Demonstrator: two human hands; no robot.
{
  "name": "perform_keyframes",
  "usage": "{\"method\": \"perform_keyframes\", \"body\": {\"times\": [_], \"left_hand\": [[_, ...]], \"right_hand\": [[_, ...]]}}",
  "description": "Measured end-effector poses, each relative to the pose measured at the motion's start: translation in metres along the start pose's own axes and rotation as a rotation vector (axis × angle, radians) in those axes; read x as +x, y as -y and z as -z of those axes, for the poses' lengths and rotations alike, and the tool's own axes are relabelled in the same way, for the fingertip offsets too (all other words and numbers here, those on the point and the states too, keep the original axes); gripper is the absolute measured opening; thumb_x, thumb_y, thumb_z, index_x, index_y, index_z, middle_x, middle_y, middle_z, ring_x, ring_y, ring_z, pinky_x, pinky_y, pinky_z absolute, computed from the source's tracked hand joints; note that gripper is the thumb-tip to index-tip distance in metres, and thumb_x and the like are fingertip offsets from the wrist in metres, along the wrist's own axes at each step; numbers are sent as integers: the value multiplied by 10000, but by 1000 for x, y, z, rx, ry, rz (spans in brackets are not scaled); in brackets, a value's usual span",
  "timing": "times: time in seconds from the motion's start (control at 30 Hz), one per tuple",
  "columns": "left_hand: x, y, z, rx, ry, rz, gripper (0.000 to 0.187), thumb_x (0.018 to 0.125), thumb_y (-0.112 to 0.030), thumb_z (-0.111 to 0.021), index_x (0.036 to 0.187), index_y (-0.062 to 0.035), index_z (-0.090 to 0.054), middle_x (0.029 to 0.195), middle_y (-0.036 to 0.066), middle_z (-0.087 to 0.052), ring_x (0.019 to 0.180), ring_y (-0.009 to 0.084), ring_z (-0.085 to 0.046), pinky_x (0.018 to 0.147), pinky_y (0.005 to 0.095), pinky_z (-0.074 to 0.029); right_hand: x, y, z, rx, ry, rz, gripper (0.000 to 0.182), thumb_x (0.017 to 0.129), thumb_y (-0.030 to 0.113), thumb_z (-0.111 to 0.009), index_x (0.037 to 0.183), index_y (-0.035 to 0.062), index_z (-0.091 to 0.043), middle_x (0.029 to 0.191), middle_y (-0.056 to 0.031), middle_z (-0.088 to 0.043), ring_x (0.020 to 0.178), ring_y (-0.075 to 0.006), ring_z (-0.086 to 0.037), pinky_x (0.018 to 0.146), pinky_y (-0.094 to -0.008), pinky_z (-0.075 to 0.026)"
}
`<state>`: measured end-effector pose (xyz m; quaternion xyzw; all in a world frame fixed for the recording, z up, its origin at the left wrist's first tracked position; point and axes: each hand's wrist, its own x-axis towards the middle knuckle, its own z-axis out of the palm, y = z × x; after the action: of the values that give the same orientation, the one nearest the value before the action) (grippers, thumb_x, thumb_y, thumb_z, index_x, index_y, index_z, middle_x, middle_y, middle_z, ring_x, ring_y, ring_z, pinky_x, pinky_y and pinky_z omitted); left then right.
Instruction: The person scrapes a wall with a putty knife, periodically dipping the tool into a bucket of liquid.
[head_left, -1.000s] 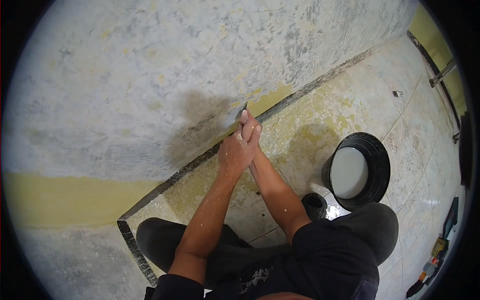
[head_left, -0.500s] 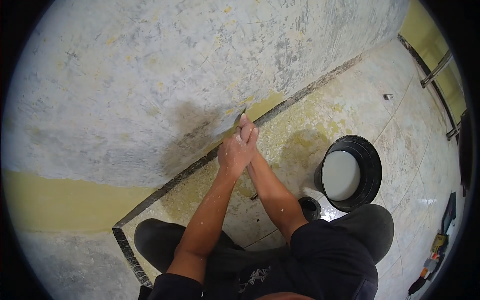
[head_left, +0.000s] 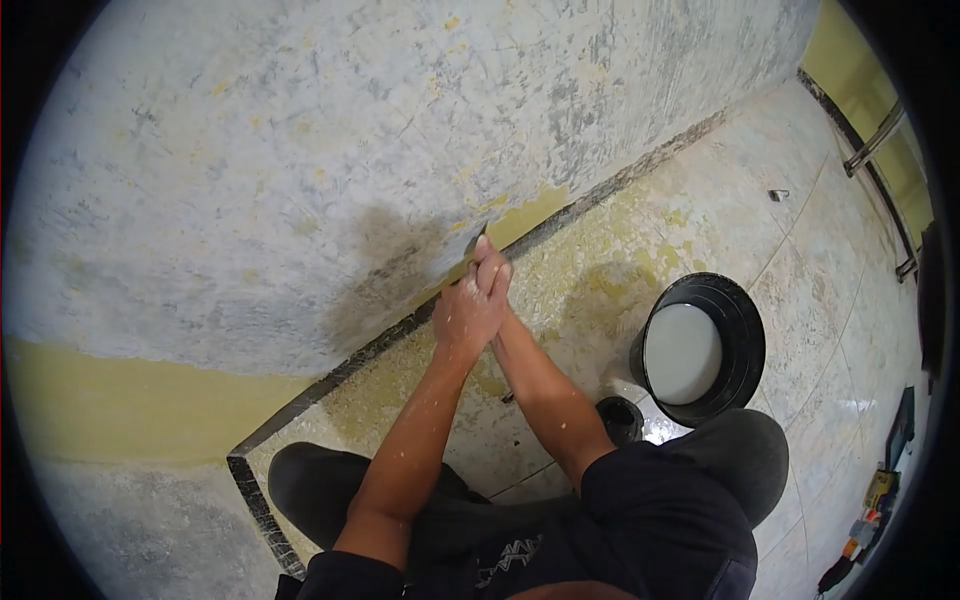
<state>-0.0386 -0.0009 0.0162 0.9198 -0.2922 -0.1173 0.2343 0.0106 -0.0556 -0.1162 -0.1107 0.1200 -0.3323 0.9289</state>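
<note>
Both my hands are pressed together low against the wall (head_left: 330, 130), just above the dark baseboard strip (head_left: 390, 338). My left hand (head_left: 468, 312) is closed over my right hand (head_left: 493, 270), which it partly covers. From the fingers juts the thin dark blade of a scraper (head_left: 481, 236), touching the wall beside a patch of yellow paint (head_left: 535, 212). Its handle is hidden in my grip. Pale flecks dot my hands and forearms.
Yellow paint flakes (head_left: 540, 300) litter the tiled floor. To the right stands a black bucket (head_left: 742, 335) with cloudy whitish liquid, beside a small black container (head_left: 620, 420). Several tools (head_left: 880, 490) lie at the far right. Metal legs (head_left: 875, 140) stand near the back wall.
My hands and the scraper have shifted slightly down and left along the wall's lower edge. The grip is the same, and the bucket has not moved.
</note>
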Motion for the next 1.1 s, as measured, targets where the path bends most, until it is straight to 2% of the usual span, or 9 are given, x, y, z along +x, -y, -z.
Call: {"method": "perform_keyframes", "body": {"times": [0.13, 0.2, 0.37, 0.43, 0.6, 0.73, 0.97, 1.03, 1.1], "left_hand": [[0, 4, -4, 45, 28, 95, 594, 897, -589, -432, 1223, -110, -564, 1111, 239, -634, 980, 457, -606, 871, 514, -493], [1, 3, -11, 49, 7, 88, 559, 905, -561, -443, 1187, -104, -594, 1049, 241, -648, 963, 454, -609, 847, 501, -492], [1, 7, 3, 56, -45, 32, 525, 907, -539, -460, 1159, -108, -625, 986, 242, -661, 930, 448, -617, 820, 489, -492], [-1, 5, 17, 123, 119, 105, 570, 889, -576, -467, 1170, -98, -598, 1082, 232, -646, 963, 449, -614, 849, 500, -497], [-8, 6, 22, 69, 10, 13, 578, 894, -589, -443, 1182, -114, -604, 1083, 236, -644, 968, 445, -613, 849, 502, -492], [12, 12, 1, 91, 83, 14, 596, 900, -600, -414, 1214, -124, -588, 1089, 232, -643, 960, 457, -611, 851, 505, -493], [7, 6, -4, 54, -21, -2, 600, 894, -601, -423, 1220, -126, -590, 1081, 242, -645, 976, 449, -615, 860, 505, -497], [-12, -9, 21, 16, 71, 66, 619, 889, -601, -432, 1237, -112, -585, 1073, 243, -649, 987, 443, -616, 860, 509, -499], [-8, 8, 9, 45, 44, 93, 620, 888, -599, -434, 1244, -114, -581, 1071, 240, -650, 981, 448, -614, 856, 512, -499]], "right_hand": [[5, -12, 5, -15, -42, 30, 136, 959, 198, -583, 912, 71, -597, 721, 66, -472, 597, -73, -421, 572, -215, -376], [3, -9, 15, 95, 137, 8, 141, 964, 200, -573, 920, 69, -601, 721, 60, -488, 598, -79, -440, 571, -222, -387], [13, -37, 47, 30, 237, 53, 184, 997, 245, -495, 933, 97, -585, 743, 45, -513, 628, -82, -444, 595, -239, -388], [10, -34, 40, 11, 270, 79, 197, 1005, 256, -475, 937, 104, -580, 748, 42, -520, 635, -83, -445, 601, -243, -388], [-11, -25, -8, -163, -90, 123, 211, 1009, 260, -468, 933, 103, -586, 735, 53, -501, 626, -76, -426, 591, -233, -379], [-3, -1, -22, 84, 18, 35, 152, 994, 170, -504, 933, 69, -601, 730, 54, -495, 635, -95, -467, 610, -241, -402], [-13, 16, -26, 18, -49, 50, 164, 991, 172, -511, 902, 67, -600, 714, 65, -462, 625, -84, -432, 610, -220, -382], [-23, 4, -28, -5, -65, 56, 168, 991, 172, -513, 893, 67, -600, 709, 68, -453, 622, -80, -422, 610, -214, -377], [-16, -17, -15, -200, -107, 147, 172, 987, 169, -524, 868, 71, -601, 702, 74, -436, 614, -71, -391, 601, -203, -362]]}}
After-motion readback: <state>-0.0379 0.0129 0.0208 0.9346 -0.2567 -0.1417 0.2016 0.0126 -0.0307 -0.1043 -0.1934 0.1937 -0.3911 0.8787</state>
